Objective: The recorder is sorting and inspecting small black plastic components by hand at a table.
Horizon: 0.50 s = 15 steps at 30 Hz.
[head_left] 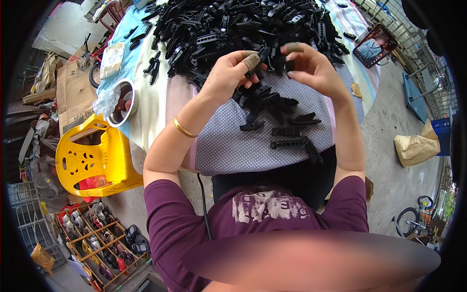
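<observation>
**Two hands work a black plastic clip above a dotted cloth**

The clip [265, 57] is small, hard, matte black plastic, held up between both hands just in front of a big heap [243, 24] of like pieces, ribbed and jagged, tangled together. The left hand [232, 73] pinches the clip's left side with thumb and forefinger; a tan, cloth-like fingertip cover sits on one finger. The right hand [311, 65] grips the clip's right end from above, fingertips curled down, also with a dull cover on one tip. Both hands are closed on the same piece.

Below them lies a grey cloth [233, 146] with fine white dots, soft and draped over the table edge toward the person's lap. On it a smaller scatter [275, 109] of black parts lies loose, some long and toothed, some wedge-shaped. The left part of the cloth is bare, with free room there; the far side is walled by the heap.

Both forearms rise from the lower edge, bent at the elbow, wrists angled inward so the hands meet at the middle. A thin gold bangle [184, 128] rings the left wrist. A round steel bowl [121, 102] sits at the table's left edge, a yellow plastic chair [92, 155] beside it.
</observation>
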Tool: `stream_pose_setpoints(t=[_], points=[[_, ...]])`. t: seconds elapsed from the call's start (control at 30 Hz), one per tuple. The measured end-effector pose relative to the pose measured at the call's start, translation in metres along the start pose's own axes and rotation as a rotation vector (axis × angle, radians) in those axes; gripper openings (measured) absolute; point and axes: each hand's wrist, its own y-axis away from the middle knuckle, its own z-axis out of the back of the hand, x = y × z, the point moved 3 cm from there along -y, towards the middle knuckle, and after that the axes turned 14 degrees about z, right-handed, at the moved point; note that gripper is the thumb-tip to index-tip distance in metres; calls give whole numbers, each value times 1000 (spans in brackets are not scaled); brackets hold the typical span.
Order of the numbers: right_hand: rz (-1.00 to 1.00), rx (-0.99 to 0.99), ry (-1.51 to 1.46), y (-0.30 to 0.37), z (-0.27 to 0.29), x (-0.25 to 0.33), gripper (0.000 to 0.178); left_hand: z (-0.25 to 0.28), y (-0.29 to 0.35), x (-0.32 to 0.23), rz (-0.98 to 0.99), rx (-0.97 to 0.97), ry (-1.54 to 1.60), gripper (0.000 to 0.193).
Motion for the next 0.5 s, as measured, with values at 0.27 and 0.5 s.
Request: stream_pose_setpoints(t=[0.27, 0.5], points=[[194, -144, 278, -3, -29, 0, 34, -7, 3, 13, 97, -9, 186, 25], [527, -117, 591, -3, -31, 5, 29, -9, 15, -4, 48, 50, -201, 30]])
